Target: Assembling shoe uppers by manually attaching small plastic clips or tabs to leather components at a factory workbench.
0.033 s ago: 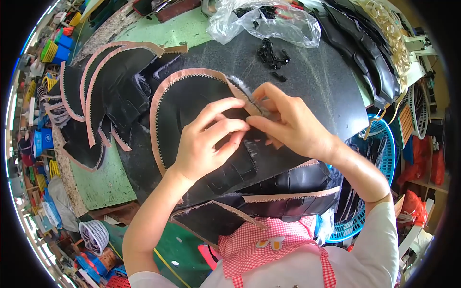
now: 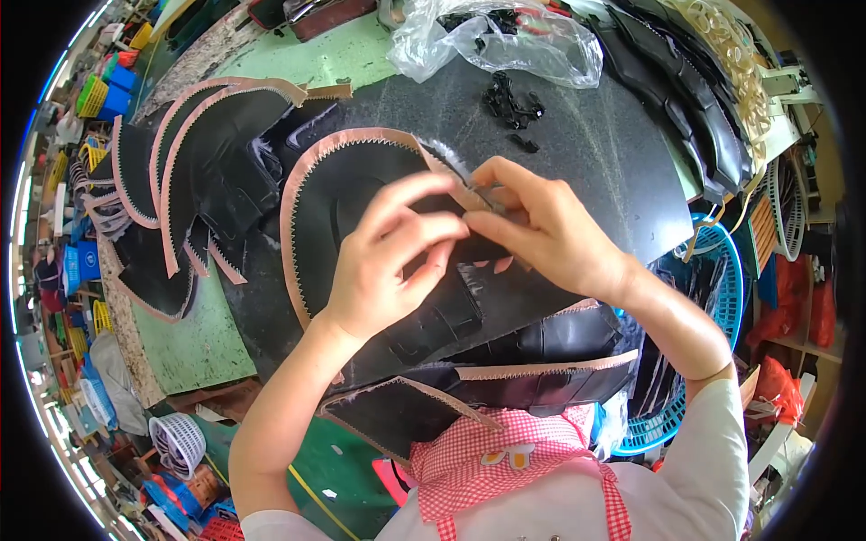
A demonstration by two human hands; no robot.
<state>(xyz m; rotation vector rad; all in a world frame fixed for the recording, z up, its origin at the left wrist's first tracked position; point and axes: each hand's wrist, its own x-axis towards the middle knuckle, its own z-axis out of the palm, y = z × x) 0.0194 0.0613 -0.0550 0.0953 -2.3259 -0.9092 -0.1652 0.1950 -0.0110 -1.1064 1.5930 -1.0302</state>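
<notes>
My right hand point(image 2: 561, 233) pinches the far right edge of a curved black leather-like piece point(image 2: 347, 194) lying before me. A tan strip point(image 2: 290, 212) with a zigzag inner edge borders it, and grey fuzzy lining shows beside my right fingers. My left hand point(image 2: 377, 261) hovers over the piece with curled fingers, their tips meeting near my right thumb. Whatever lies between the left fingertips is too small or blurred to make out. Beneath the piece is a dark board point(image 2: 622, 171).
Similar trimmed pieces point(image 2: 221, 171) are stacked at left; others point(image 2: 559, 374) lie by my lap. Small black parts point(image 2: 511, 104) and a clear plastic bag point(image 2: 564, 65) sit at the far side. Long black pieces point(image 2: 686, 95) lie far right, above a blue basket point(image 2: 722, 243).
My left fingers have shifted slightly, the index finger blurred and bent a little more. The right hand and the piece have barely moved.
</notes>
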